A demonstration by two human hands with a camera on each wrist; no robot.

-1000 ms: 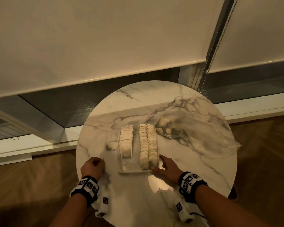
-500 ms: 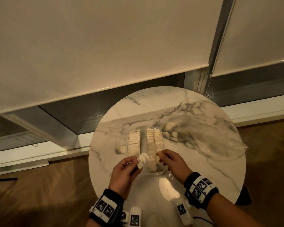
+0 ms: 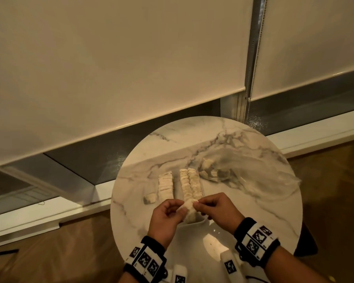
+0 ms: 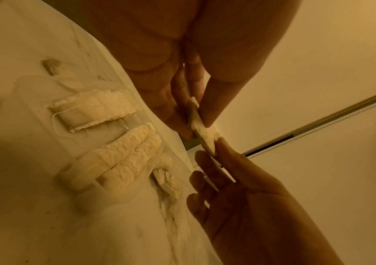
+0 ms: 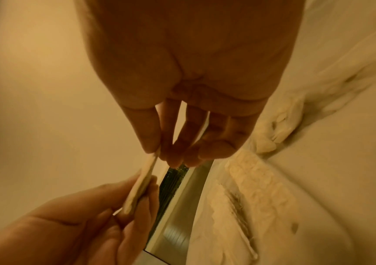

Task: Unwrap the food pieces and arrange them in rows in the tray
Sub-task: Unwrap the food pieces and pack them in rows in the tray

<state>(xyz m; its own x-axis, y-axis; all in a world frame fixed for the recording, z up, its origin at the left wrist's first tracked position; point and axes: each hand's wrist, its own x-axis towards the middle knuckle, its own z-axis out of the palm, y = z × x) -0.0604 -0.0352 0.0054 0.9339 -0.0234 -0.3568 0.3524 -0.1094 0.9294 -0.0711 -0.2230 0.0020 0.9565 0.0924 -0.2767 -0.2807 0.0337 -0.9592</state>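
Both hands hold one thin pale food piece [image 3: 188, 205] in the air just above the near end of the clear tray [image 3: 200, 221]. The left hand [image 3: 165, 218] pinches one edge between thumb and fingertips, and the right hand [image 3: 218, 208] pinches the opposite edge the same way.

The step looks like peeling the wrapping off, though no film can be made out. To do it well, each pinch should stay light and out at the very edge, and the pull should be slow and sideways, since so thin a piece would likely tear.

In the tray, one row [image 3: 166, 185] lies on the left and a double row [image 3: 190, 185] on the right, with an open strip between them. A loose piece [image 3: 149, 199] sits left of the tray; a plastic bag [image 3: 247, 176] lies to its right. The table [image 3: 274, 211] edge is close behind the wrists.
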